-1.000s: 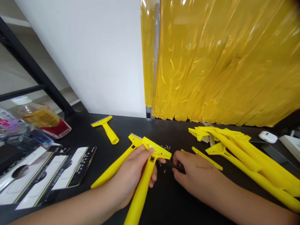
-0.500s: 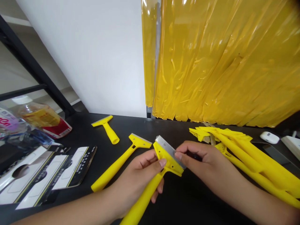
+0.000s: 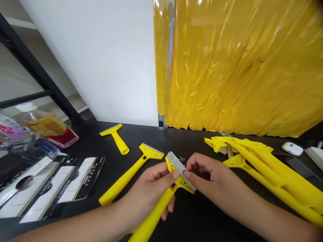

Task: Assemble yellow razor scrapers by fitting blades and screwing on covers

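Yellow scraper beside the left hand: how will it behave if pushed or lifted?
The scraper probably feels stiff and light, its handle looking like moulded plastic. Its wide flat head should keep it from rolling, though it may pivot when pushed. The exposed metal blade may be sharp.

A white wall [image 3: 88, 57] rises at 11 o'clock, meeting a hanging yellow plastic sheet [image 3: 239, 67] at 1 o'clock, its glossy folds catching bright highlights and its ragged hem ending just above the black table [image 3: 141, 132]. A grey upright strip [image 3: 171, 57] shows through a gap in the sheet. At 10 o'clock, a black metal frame [image 3: 32, 64] slants down to the table's far corner, with a pale floor [image 3: 15, 70] beyond.
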Demonstrator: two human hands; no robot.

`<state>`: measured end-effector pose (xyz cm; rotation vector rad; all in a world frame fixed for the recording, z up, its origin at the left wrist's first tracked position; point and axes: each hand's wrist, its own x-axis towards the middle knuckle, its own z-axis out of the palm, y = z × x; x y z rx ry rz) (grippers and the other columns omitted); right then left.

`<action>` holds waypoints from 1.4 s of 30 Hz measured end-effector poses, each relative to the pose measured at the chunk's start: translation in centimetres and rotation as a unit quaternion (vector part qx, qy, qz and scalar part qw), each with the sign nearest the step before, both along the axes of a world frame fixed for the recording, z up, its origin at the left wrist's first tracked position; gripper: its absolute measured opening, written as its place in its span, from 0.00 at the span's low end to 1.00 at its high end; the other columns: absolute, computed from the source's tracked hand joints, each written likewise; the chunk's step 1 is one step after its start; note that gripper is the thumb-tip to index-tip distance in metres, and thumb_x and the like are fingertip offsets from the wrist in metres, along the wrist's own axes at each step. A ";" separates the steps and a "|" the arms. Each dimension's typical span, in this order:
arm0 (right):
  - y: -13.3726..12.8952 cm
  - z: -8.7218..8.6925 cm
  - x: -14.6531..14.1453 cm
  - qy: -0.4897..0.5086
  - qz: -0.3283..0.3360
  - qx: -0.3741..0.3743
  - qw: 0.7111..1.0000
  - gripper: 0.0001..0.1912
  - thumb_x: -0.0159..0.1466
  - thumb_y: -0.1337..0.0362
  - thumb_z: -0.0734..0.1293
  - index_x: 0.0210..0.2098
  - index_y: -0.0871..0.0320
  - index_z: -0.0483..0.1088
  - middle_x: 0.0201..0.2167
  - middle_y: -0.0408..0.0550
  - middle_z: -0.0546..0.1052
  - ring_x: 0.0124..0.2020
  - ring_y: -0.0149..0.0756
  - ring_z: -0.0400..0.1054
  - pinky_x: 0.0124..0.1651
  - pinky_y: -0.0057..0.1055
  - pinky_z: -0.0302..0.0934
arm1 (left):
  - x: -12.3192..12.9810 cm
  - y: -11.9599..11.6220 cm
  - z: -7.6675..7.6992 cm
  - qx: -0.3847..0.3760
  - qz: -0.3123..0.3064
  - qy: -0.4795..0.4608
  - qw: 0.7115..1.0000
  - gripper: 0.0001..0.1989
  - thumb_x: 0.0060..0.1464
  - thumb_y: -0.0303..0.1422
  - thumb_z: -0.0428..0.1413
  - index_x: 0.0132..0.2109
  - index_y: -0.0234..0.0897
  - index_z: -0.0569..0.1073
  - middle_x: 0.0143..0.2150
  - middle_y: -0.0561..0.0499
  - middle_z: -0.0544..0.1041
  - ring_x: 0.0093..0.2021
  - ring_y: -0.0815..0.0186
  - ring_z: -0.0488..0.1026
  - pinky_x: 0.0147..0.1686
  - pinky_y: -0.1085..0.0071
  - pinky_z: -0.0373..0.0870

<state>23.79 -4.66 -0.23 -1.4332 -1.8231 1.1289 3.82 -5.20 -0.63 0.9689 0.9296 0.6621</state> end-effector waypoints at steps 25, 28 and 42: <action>2.3 -0.9 6.2 -0.400 0.022 0.122 0.908 0.06 0.61 0.60 0.70 0.33 0.52 0.69 0.34 0.46 0.78 0.33 0.42 0.72 0.36 0.36 0.56 | -0.5 0.4 -0.6 -0.047 0.024 -0.089 0.995 0.11 0.64 0.30 0.55 0.50 0.32 0.77 0.34 0.47 0.75 0.29 0.68 0.72 0.25 0.75 0.72; 2.1 -1.1 6.4 -0.393 0.022 0.122 0.911 0.07 0.60 0.61 0.72 0.34 0.51 0.70 0.32 0.46 0.78 0.32 0.43 0.72 0.35 0.36 0.56 | -0.5 0.4 -0.6 -0.042 0.021 -0.086 0.995 0.12 0.64 0.31 0.56 0.51 0.32 0.77 0.32 0.47 0.75 0.29 0.67 0.71 0.25 0.75 0.72; 3.6 2.1 6.0 -0.272 0.030 0.065 0.960 0.21 0.71 0.49 0.63 0.26 0.53 0.63 0.23 0.40 0.68 0.25 0.34 0.62 0.27 0.31 0.51 | -0.3 0.5 -0.6 -0.032 0.018 -0.069 0.997 0.11 0.64 0.33 0.58 0.50 0.34 0.78 0.37 0.47 0.75 0.33 0.67 0.72 0.28 0.73 0.75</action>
